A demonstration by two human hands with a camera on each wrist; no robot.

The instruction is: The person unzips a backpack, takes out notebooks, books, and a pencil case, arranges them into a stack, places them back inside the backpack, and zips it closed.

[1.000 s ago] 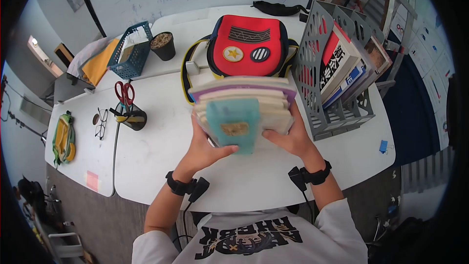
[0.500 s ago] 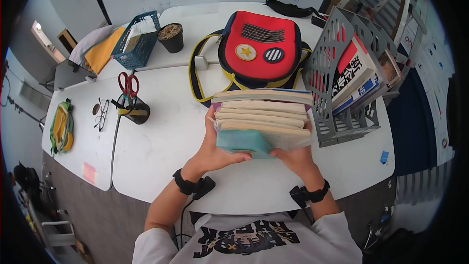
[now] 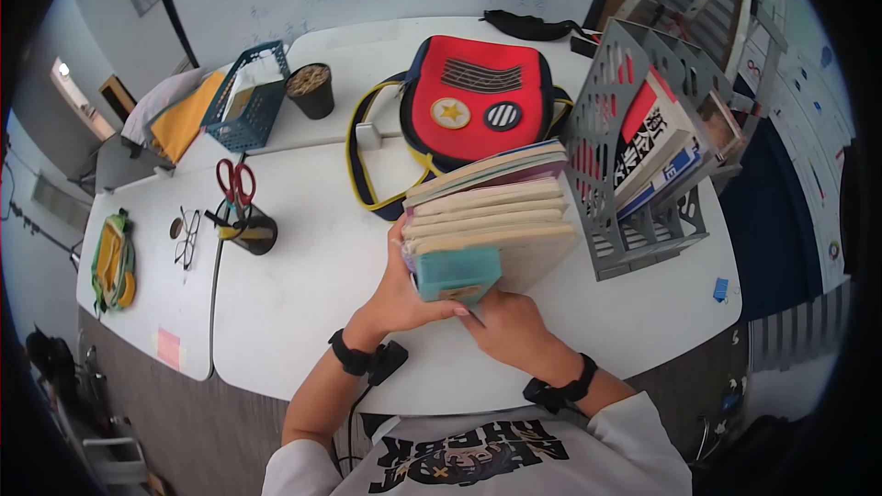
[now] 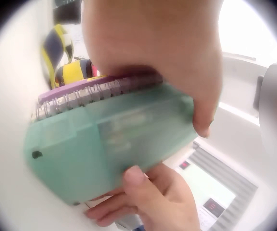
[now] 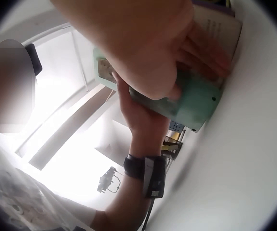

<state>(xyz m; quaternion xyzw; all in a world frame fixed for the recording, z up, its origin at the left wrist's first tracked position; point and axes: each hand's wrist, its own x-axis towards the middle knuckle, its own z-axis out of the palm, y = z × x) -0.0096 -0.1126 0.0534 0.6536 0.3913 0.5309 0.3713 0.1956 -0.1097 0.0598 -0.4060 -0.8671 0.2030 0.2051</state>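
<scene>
A stack of books and notebooks (image 3: 491,211) is held above the table, page edges up, with a translucent teal case (image 3: 457,271) on its near side. My left hand (image 3: 404,298) grips the stack and case from the left, thumb on the near side. Lower right, my right hand (image 3: 514,331) is at the case, close to the left thumb. In the left wrist view its thumb lies on the teal case (image 4: 80,149) and its fingers reach beneath. A spiral-bound edge (image 4: 85,96) shows behind the case. The far-side fingers are mostly hidden in the head view.
A red bag (image 3: 482,96) with looped straps lies behind the stack. To its right stands a grey file rack (image 3: 602,161) with books. A pen holder (image 3: 253,231) with scissors, glasses (image 3: 186,239), a green-yellow pouch (image 3: 114,262), a blue basket (image 3: 248,124) and a pot (image 3: 312,103) are on the left.
The right hand has moved from the stack's right side to the front of the case, near the left hand. The stack has turned so its top edges show, and now slants up to the right.
</scene>
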